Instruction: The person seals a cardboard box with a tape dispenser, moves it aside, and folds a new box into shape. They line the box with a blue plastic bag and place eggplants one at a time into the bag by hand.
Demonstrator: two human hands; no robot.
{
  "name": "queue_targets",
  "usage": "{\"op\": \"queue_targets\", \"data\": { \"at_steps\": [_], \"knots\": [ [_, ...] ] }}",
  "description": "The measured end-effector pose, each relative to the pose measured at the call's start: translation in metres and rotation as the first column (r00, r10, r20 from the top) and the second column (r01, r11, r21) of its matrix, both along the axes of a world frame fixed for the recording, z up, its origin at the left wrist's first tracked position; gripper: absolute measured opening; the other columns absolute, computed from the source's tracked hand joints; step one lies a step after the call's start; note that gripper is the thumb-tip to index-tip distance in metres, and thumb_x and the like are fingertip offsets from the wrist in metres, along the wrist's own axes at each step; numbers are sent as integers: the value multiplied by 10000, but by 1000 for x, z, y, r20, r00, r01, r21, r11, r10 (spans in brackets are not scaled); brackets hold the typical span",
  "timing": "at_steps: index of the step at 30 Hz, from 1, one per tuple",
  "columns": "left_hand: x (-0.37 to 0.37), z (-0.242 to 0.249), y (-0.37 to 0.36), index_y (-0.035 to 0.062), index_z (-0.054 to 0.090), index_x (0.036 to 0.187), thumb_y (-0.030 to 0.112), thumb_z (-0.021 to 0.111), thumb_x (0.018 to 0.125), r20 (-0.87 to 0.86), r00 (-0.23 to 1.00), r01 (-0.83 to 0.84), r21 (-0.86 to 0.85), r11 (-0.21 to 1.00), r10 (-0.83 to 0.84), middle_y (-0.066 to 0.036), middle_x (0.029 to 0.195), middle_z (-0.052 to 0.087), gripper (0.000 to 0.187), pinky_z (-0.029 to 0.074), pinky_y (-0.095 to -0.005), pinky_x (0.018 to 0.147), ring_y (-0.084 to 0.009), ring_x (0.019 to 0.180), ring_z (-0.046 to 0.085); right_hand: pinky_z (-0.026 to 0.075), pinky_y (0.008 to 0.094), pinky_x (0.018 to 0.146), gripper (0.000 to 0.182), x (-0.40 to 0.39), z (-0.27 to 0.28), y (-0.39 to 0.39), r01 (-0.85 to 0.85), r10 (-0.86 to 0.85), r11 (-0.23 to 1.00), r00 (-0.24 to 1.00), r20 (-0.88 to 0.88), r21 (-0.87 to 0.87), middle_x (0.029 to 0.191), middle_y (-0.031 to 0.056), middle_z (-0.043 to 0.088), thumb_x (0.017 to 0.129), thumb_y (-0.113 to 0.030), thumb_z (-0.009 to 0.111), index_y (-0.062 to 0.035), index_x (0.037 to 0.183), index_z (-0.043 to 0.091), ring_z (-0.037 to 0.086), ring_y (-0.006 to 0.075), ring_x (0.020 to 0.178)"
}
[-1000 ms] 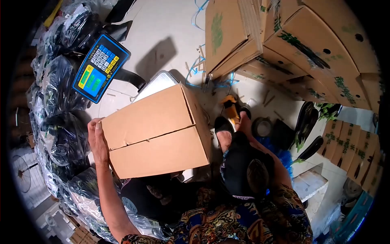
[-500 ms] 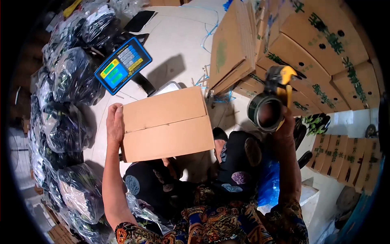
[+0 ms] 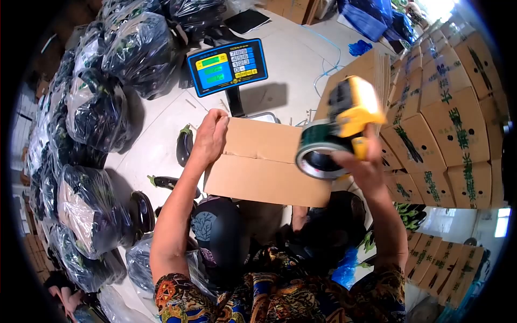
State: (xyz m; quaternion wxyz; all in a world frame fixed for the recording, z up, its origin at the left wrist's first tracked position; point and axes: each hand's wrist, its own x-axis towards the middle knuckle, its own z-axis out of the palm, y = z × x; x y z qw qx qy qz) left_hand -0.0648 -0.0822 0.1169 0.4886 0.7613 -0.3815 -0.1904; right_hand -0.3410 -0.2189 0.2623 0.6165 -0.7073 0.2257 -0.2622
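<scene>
A plain brown cardboard box (image 3: 258, 177) is in front of me above my knees, its two flaps meeting along a seam across the face. My left hand (image 3: 211, 137) grips its left side near the far corner, fingers curled over the edge. In my right hand (image 3: 369, 167) is a yellow and black tape dispenser (image 3: 350, 110), loaded with a wide roll of dark green tape (image 3: 318, 137). The dispenser overlaps the right end of the box in this view, and its head is blurred by motion.
A scale display (image 3: 227, 67) stands just beyond the box. Plastic bags of eggplants (image 3: 97, 110) line the left, with loose eggplants (image 3: 184, 145) on the floor. Printed cartons (image 3: 452, 126) are stacked at right beside flattened cardboard (image 3: 350, 70). More cartons (image 3: 444, 264) stand lower right.
My right hand has brought the tape dispenser leftward to the box's right end. The view has turned, so the scale and box appear further right; my left hand still holds the box's left side.
</scene>
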Motion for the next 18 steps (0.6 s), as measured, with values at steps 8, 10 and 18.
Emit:
{"op": "queue_targets", "data": {
  "at_steps": [8, 10, 18],
  "knots": [
    [2, -8, 1, 41, 540, 1020, 236, 497, 950, 41, 999, 0, -39, 999, 1, -183, 964, 594, 211, 454, -417, 848, -354, 919, 584, 519, 383, 769, 552, 36, -41, 1, -242, 79, 871, 927, -366, -427, 916, 164, 656, 727, -326, 795, -10, 1091, 525, 661, 316, 850],
    [0, -8, 0, 49, 545, 1035, 256, 502, 947, 83, 996, -8, -27, 1000, 11, -188, 983, 597, 229, 449, -430, 864, -366, 943, 580, 523, 396, 766, 561, 36, -40, 3, -261, 65, 821, 926, -371, -507, 966, 164, 657, 716, -313, 809, -22, 1105, 529, 650, 370, 869],
    [1, -9, 4, 31, 538, 1061, 238, 540, 945, 107, 994, 1, -84, 997, 8, -210, 1006, 597, 237, 467, -425, 838, -390, 930, 588, 529, 405, 727, 594, 53, -40, 9, -360, 76, 695, 898, -434, -623, 968, 140, 611, 659, -249, 840, -15, 1122, 552, 639, 361, 856]
  ]
}}
